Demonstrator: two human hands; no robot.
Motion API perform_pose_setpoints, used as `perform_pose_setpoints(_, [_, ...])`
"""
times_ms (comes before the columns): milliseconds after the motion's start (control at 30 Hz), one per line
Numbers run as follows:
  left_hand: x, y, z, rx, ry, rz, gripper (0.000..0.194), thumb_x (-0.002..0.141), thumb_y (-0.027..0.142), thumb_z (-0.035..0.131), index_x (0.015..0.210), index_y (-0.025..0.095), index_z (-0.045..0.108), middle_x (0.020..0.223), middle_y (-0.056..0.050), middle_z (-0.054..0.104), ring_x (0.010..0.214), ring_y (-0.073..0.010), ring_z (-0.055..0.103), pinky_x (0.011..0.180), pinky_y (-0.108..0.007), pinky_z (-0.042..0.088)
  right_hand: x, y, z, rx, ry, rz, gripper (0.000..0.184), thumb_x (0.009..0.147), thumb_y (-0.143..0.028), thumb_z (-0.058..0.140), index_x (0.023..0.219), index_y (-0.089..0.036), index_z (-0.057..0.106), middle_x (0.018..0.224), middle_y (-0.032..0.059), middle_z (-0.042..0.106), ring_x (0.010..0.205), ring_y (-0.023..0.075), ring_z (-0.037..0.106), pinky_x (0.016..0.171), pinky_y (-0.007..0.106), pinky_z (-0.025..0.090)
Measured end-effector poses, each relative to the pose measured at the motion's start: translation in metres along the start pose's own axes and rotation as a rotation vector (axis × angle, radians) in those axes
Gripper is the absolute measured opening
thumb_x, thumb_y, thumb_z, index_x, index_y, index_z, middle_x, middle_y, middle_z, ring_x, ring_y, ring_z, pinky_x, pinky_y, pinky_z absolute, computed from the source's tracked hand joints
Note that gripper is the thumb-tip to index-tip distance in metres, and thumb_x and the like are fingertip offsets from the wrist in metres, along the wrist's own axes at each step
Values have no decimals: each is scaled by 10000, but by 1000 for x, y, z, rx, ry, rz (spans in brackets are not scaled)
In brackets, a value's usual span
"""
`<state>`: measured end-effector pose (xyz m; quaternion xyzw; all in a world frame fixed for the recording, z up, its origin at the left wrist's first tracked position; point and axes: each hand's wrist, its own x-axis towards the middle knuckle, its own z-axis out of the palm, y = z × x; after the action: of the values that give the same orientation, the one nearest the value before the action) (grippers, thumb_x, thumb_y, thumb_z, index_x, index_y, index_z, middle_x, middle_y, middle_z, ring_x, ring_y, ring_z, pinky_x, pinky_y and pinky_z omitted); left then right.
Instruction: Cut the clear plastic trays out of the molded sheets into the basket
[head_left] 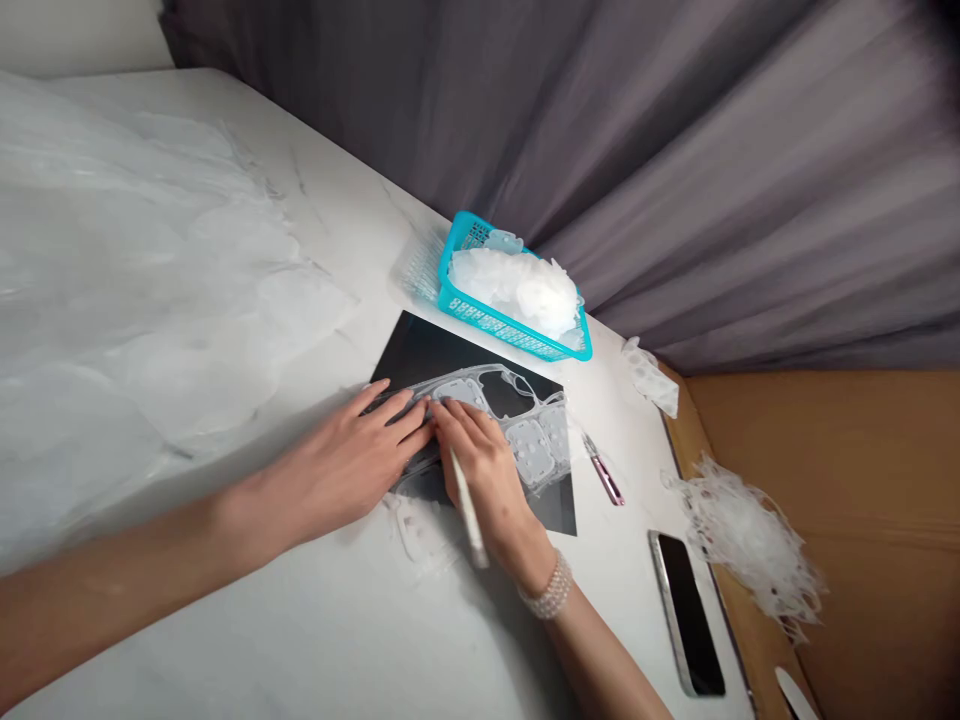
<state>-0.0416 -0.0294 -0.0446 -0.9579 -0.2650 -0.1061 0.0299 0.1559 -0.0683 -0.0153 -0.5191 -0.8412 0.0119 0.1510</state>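
A translucent plastic sheet (531, 447) with rounded, cut-out-like pieces lies on a black mat (420, 345). My left hand (349, 460) rests on the sheet's left part with its fingers stretched out. Close beside those fingertips, my right hand (491, 480) is closed around a slim white pen-shaped tool (466, 510). The tool's rear end points toward me; its tip is hidden by my fingers, so I cannot tell whether it touches the plastic. One opening in the sheet shows the black mat beneath. A clear plastic piece (420, 530) lies just below the mat.
Behind the mat, a turquoise basket (499, 328) holds whitish plastic pieces. Translucent sheets (172, 310) cover the table's left side. To the right are a pink cutter (604, 472), a phone (690, 615), a crumpled wrapper (649, 378) and plastic scraps (757, 545) over a cardboard box (847, 450).
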Motion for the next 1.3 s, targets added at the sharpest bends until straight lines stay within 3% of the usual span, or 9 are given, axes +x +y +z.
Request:
perform_pose_setpoints(133, [-2,0,2,-28,53,-46,431,918,164,436,1310,110,607,1436,-193,539,1337,-357,469,1128,-544,304,5,-9,-1,-31,-63,4,419,978,-77,399,1370,-74,547,1322,243,614,1209,338,579,974,512,510])
perform_pose_setpoints(233, [-2,1,0,-44,60,-51,518,919,131,378,1418,118,520,1506,-197,463,1358,-372,454,1097,-574,324,6,7,-2,398,99,198,335,996,-157,423,1254,-162,636,1165,149,707,1034,251,669,907,434,555])
perform_pose_setpoints(400, [-1,3,-2,-40,2,-47,596,898,60,324,1473,137,458,1539,-185,423,1387,-353,432,1115,-592,301,-24,99,-34,1227,566,840,151,862,-284,669,991,-216,709,835,22,739,768,160,711,781,317,583])
perform_pose_setpoints(467, [0,2,-3,-59,-2,-63,595,899,58,335,1473,145,461,1532,-182,434,1385,-347,438,1124,-585,297,-40,131,-54,1351,607,940,104,793,-235,730,894,-224,709,716,-12,716,717,128,703,775,267,571])
perform_pose_setpoints(567, [6,0,-15,-172,16,-92,521,926,122,374,1417,185,540,1488,-151,502,1367,-330,459,1140,-569,298,-52,136,-74,1399,604,918,144,789,-259,749,926,-230,717,741,-9,731,788,130,716,864,278,559])
perform_pose_setpoints(733, [40,7,-53,-823,89,-417,398,965,435,435,1124,218,729,1280,-99,672,1217,-304,580,1030,-480,453,-36,55,-82,1216,519,617,192,930,-378,618,1052,-277,725,1073,33,748,996,188,705,947,372,537])
perform_pose_setpoints(900, [81,16,-55,-1799,-146,-778,503,839,599,577,885,135,765,835,-128,754,788,-259,714,695,-346,555,-30,10,-101,864,-68,249,277,993,-388,517,1173,-300,709,986,16,757,960,201,698,884,382,550])
perform_pose_setpoints(1067, [87,22,-42,-1654,-91,-784,191,740,317,745,823,146,765,776,-77,750,741,-206,706,648,-267,517,-20,51,-98,755,200,434,355,1020,-439,421,940,-215,684,919,49,754,902,193,680,802,335,502])
perform_pose_setpoints(1300, [81,27,-41,-1481,-55,-718,271,765,373,748,968,197,780,836,-50,771,804,-233,726,712,-288,549,14,71,-65,875,-67,414,396,812,-390,662,626,-224,354,568,-73,386,551,99,381,535,249,273])
